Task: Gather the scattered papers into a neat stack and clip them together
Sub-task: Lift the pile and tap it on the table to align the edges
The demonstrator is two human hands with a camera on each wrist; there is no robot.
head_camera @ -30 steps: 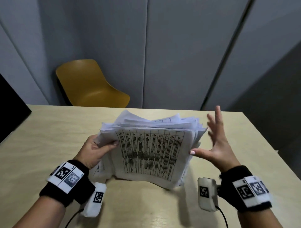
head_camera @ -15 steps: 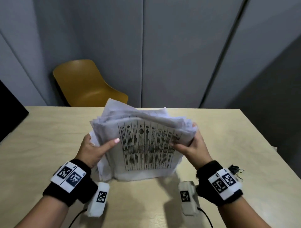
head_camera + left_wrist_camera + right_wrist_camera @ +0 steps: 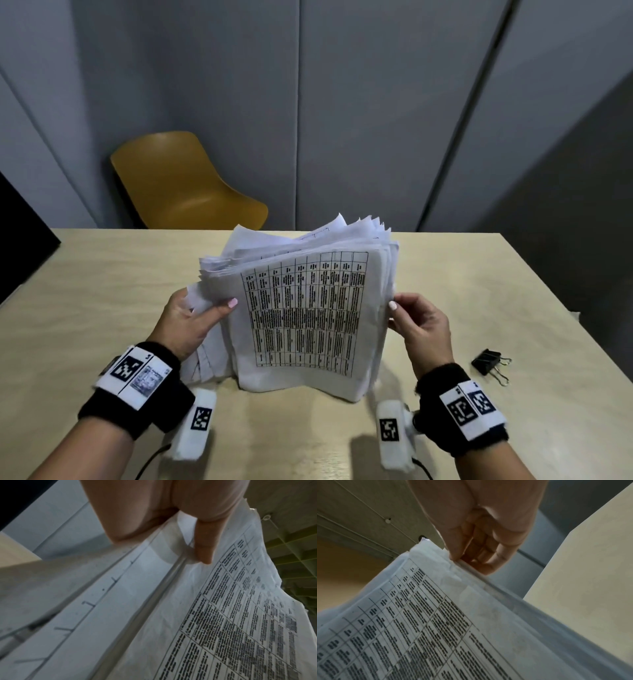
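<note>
Stood taller than half a second back and swung toward the right: papers (image 3: 305, 318) on edge on the table (image 3: 102, 274), printed grid facing the camera, top edges fanned and uneven, lower left sheets splayed out. Seen only from the head view: binder clip (image 3: 488, 361) lying on the table right of the stack, well apart, beside the right wrist; yellow chair (image 3: 185, 185) behind the table's far edge. Shown closer by the wrist views: left hand (image 3: 191, 318) pinching the left edge, thumb (image 3: 205, 545) pressed on the front sheet; right hand (image 3: 423, 322) gripping the right edge, fingers (image 3: 481, 553) curled behind, thumb in front.
</note>
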